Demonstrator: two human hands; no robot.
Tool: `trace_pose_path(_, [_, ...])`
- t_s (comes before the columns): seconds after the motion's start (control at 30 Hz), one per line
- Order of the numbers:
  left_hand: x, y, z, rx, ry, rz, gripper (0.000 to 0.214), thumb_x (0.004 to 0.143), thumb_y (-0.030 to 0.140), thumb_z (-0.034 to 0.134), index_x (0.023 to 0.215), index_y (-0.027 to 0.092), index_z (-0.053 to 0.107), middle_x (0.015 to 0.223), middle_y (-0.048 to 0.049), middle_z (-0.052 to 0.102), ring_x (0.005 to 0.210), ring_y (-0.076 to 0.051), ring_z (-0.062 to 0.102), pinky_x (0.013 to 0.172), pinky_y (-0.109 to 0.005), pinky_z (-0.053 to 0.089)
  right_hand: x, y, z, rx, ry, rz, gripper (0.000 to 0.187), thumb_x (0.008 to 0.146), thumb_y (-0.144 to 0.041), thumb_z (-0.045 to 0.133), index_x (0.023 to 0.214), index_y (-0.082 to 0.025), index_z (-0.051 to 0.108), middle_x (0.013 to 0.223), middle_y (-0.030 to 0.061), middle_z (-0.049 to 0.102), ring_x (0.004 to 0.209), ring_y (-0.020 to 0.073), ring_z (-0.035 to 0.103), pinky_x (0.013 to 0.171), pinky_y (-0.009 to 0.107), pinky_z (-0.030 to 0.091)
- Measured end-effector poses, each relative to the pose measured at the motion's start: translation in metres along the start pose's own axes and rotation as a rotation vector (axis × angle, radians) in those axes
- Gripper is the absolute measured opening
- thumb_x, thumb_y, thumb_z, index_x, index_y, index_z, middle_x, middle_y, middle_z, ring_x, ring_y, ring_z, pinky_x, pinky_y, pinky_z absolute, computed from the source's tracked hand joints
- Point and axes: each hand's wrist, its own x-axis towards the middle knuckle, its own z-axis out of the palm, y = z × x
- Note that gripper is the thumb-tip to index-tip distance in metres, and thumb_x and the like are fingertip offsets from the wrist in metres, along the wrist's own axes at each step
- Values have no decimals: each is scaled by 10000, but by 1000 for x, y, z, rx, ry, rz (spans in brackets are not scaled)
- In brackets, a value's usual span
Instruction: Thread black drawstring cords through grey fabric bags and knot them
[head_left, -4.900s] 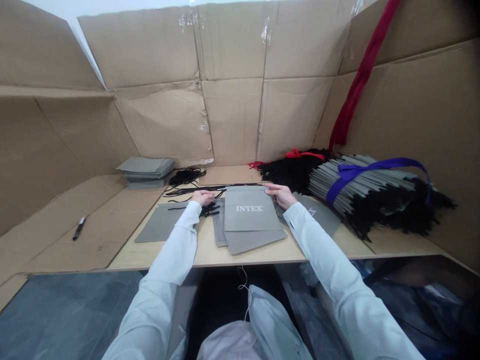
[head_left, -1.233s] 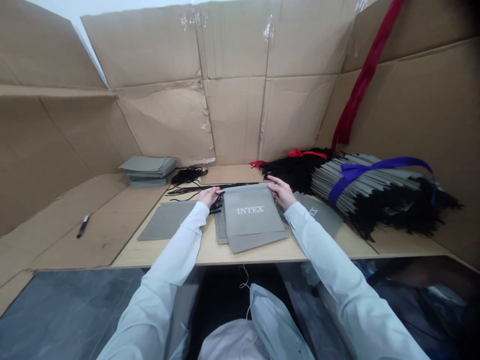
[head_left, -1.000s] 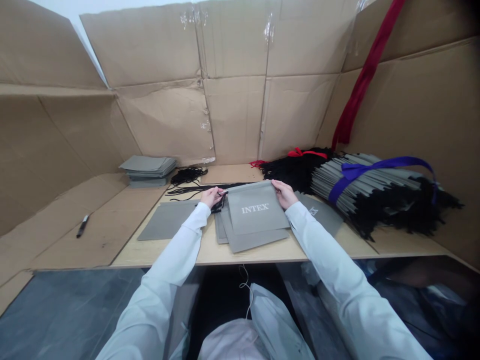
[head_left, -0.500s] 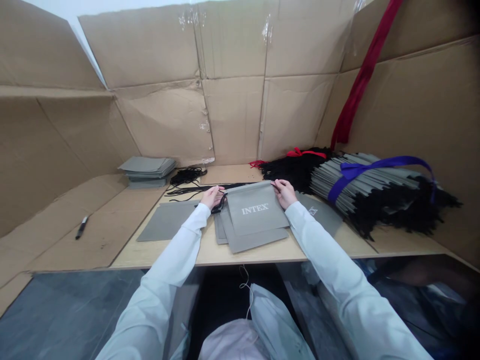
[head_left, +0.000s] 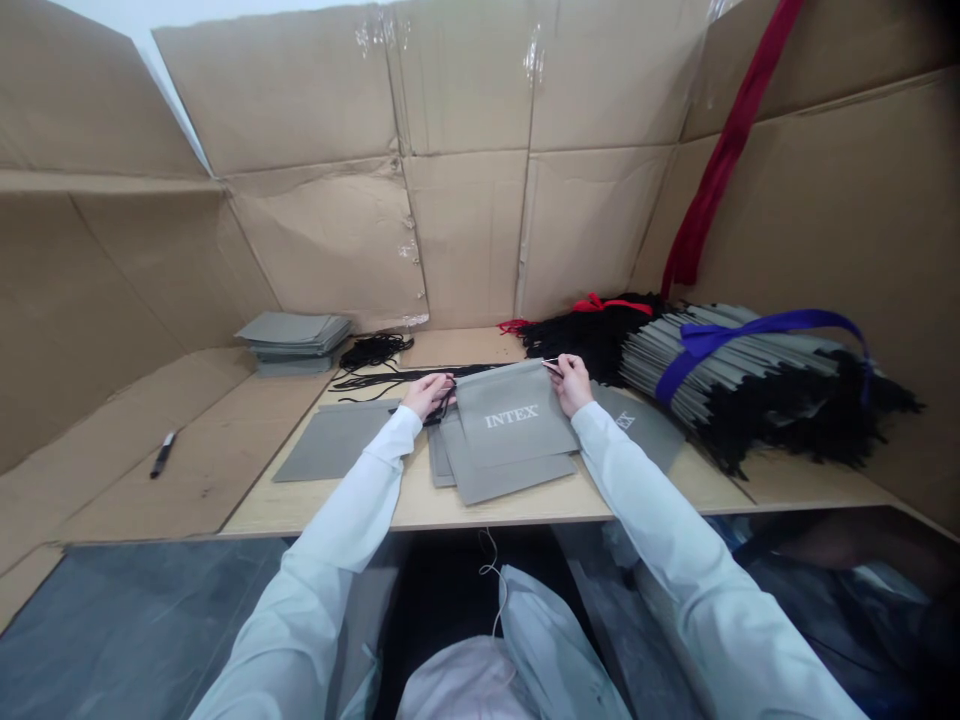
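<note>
The left hand (head_left: 430,396) clamps one top corner of a grey fabric pouch (head_left: 514,420), lying between both hands' fingers; the right hand (head_left: 568,383) pinches a thin dark strip (head_left: 551,361) at the other. A loose right pinch could lose it. White print reads "INTEX"; beyond the right fingers, another pouch (head_left: 637,430) shows "EX".

a workshop, it seems: cardboard panels (head_left: 469,235) around a wooden table (head_left: 517,511) strewn with grey pouches (head_left: 517,440) and black cords (head_left: 373,351).
</note>
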Motion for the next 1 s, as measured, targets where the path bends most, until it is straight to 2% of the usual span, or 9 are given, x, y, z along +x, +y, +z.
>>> trace_pose_path(0.2, [8, -7, -10, 90, 5, 109, 441, 389, 46, 701, 807, 103, 573, 815, -82, 601, 795, -184, 559, 767, -355, 438, -1, -2, 1, 17, 2, 20, 295, 646, -459, 495, 742, -233, 333, 641, -48, 571, 543, 84, 563, 468, 165, 394])
trace_pose_path(0.33, [5, 0, -10, 38, 45, 99, 367, 426, 55, 686, 774, 98, 578, 834, -88, 604, 776, -185, 568, 758, -356, 442, 1, -3, -2, 29, 24, 12, 259, 674, -436, 481, 738, -228, 339, 660, -42, 575, 551, 84, 566, 466, 167, 399])
trace_pose_path(0.47, [-1, 13, -9, 36, 83, 7, 195, 541, 115, 640, 727, 97, 586, 788, -92, 612, 729, -169, 582, 713, -316, 456, 6, -3, -6, 57, 40, 2, 255, 676, -430, 486, 730, -229, 338, 665, -42, 575, 561, 87, 569, 479, 177, 412])
trace_pose_path(0.57, [0, 18, -11, 65, 129, -40, 132, 575, 128, 618, 701, 106, 582, 765, -90, 616, 694, -154, 587, 681, -285, 458, 8, -3, -8, 46, 41, -6, 272, 666, -447, 490, 720, -231, 333, 669, -44, 575, 580, 92, 572, 479, 180, 417])
trace_pose_path(0.8, [7, 17, -21, 139, 189, -129, 130, 577, 167, 620, 682, 101, 582, 611, -73, 602, 470, -94, 537, 530, -225, 439, 6, -7, -7, 104, 54, -4, 250, 675, -409, 497, 715, -230, 328, 636, -46, 573, 571, 85, 572, 468, 167, 417])
trace_pose_path(1.0, [4, 16, -20, 168, 124, -114, 217, 485, 172, 683, 666, 111, 581, 592, -51, 592, 503, -92, 536, 535, -216, 426, 2, -10, -6, 132, 64, 16, 187, 708, -347, 480, 717, -228, 337, 612, -48, 576, 546, 78, 569, 463, 158, 412])
